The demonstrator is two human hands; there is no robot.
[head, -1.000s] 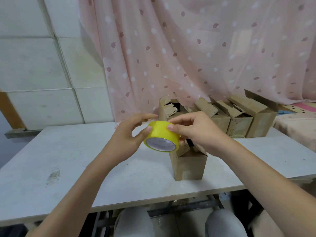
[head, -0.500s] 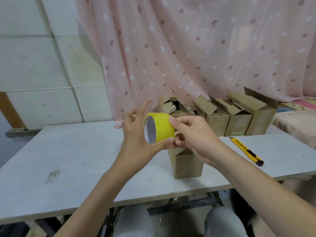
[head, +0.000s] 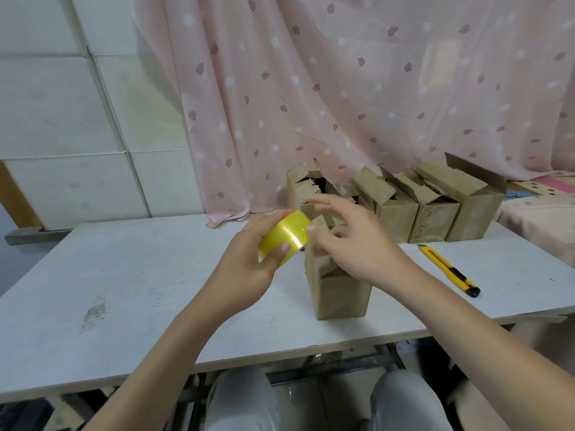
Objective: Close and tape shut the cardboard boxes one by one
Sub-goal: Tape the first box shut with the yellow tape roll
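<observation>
Yellow utility knife (head: 448,268) lying flat on white table (head: 124,275), right side | pink patterned curtain (head: 342,88) hanging behind.

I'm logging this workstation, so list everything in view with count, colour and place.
tape roll: 1, yellow, held above the table, left of the near box
near box: 1, brown, flaps open, table front centre
back boxes: about 4, brown, flaps open, row by the curtain
knife: 1, yellow and black, table right
table: 1, white
curtain: 1, pink, spotted, behind
left hand: grips the tape roll
right hand: fingers spread, at the roll's right edge, above the near box
</observation>
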